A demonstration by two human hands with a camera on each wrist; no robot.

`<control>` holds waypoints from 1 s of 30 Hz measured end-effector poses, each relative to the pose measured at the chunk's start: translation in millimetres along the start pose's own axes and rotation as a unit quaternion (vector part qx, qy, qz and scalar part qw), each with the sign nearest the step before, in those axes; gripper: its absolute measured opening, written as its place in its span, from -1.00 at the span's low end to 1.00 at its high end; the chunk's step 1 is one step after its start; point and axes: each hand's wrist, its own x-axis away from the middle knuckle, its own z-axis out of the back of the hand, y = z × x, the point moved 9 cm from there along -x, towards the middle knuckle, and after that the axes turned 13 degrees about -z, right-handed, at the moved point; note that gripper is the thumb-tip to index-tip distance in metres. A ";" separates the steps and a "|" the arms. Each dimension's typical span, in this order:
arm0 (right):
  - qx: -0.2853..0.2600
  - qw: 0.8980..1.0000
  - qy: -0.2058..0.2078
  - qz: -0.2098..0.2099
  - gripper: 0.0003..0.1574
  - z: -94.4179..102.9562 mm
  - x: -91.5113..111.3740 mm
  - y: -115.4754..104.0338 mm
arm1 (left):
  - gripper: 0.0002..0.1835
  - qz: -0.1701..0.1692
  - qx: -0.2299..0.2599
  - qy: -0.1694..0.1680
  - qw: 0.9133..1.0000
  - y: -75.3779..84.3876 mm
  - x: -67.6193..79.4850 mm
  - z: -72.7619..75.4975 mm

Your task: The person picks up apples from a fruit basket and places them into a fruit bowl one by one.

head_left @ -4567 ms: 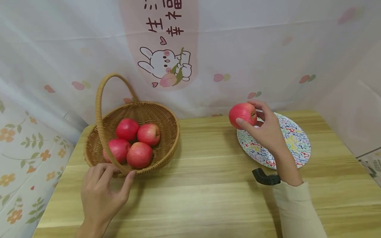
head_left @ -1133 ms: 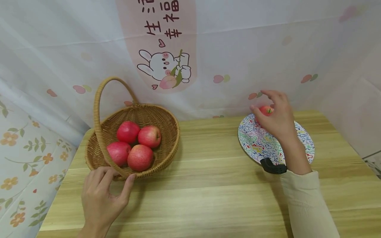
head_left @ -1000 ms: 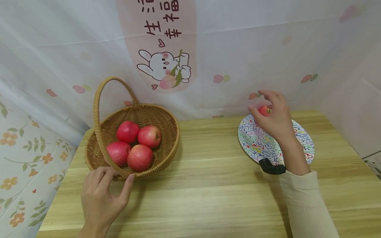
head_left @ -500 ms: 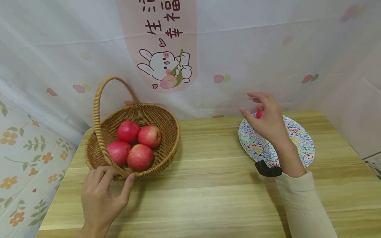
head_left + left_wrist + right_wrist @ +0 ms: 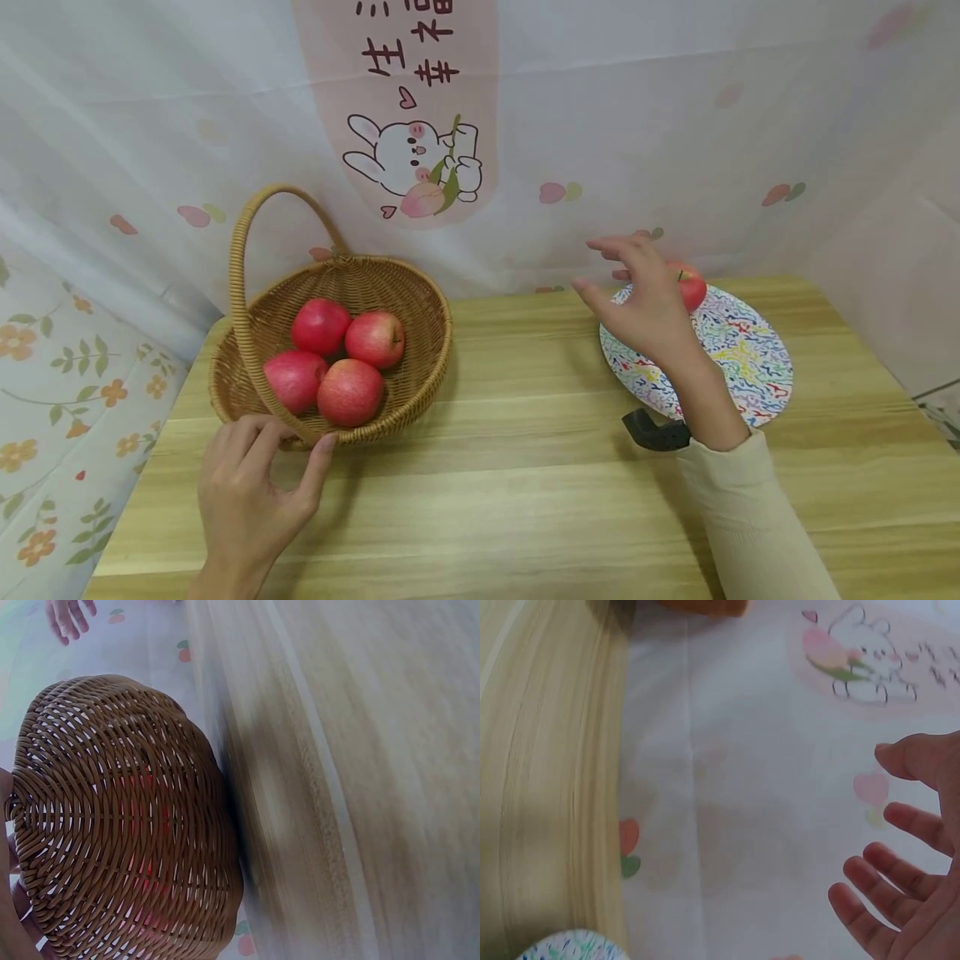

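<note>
We are seeing the round red apple sitting on the far edge of the squiggle-patterned round plate. Just left of the plate, our right hand is hovering with fingers spread wide, holding nothing. Well left of the plate, across bare wooden tabletop, our left hand is pinching the near rim of the woven wicker basket.

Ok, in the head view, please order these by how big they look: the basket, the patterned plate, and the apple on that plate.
1. basket, largest, even without its handle.
2. patterned plate, clearly smaller in the picture.
3. apple on the plate, smallest; the right hand hides part of it.
</note>
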 end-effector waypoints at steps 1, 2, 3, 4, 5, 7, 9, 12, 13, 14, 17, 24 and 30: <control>-0.001 1.000 -0.004 0.005 -0.36 -2.7 0.6 -4.4 | -0.35 0.001 0.000 0.000 1.000 -0.4 -0.2 0.1; -0.002 1.000 -0.009 0.010 -0.36 -5.4 1.4 -9.1 | -0.35 0.001 0.000 0.001 1.000 -0.5 -0.3 0.3; -0.003 1.000 -0.013 0.016 -0.37 -8.2 2.3 -14.2 | -0.35 0.001 0.001 0.001 1.000 -0.7 -0.3 0.2; -0.003 1.000 -0.018 0.022 -0.37 -11.0 3.4 -19.3 | -0.35 0.001 0.003 0.001 1.000 -0.9 -0.4 0.0; -0.005 0.999 -0.023 0.027 -0.38 -13.8 4.4 -24.5 | -0.35 0.001 0.004 0.002 1.000 -0.9 -0.5 -0.1; -0.008 0.999 -0.034 0.037 -0.38 -20.0 6.5 -34.8 | -0.35 0.002 0.006 0.002 1.000 -1.3 -0.4 -0.4; -0.011 0.998 -0.045 0.044 -0.38 -26.2 8.9 -43.9 | -0.35 0.002 0.004 0.000 1.000 -1.5 -0.3 -0.5; -0.013 0.997 -0.054 0.057 -0.38 -33.7 11.0 -56.3 | -0.34 0.000 0.002 0.001 1.000 -1.3 0.2 -0.4; -0.013 0.996 -0.057 0.062 -0.38 -35.8 11.1 -60.6 | -0.34 -0.001 0.001 0.000 1.000 -1.2 0.2 -0.3; -0.014 0.996 -0.062 0.066 -0.38 -38.1 10.8 -64.7 | -0.34 -0.002 0.001 0.000 1.000 -1.1 0.1 -0.2; -0.012 0.994 -0.078 0.078 -0.37 -46.0 7.8 -78.1 | -0.34 -0.003 0.000 0.001 1.000 -1.8 -0.7 0.3; -0.020 0.984 -0.145 0.099 -0.38 -70.3 0.5 -111.4 | -0.34 -0.005 0.000 0.001 1.000 -1.4 -0.5 -0.8; -0.029 0.964 -0.242 0.104 -0.40 -99.0 -7.7 -141.9 | -0.34 0.002 -0.002 -0.005 1.000 -2.5 2.2 -0.6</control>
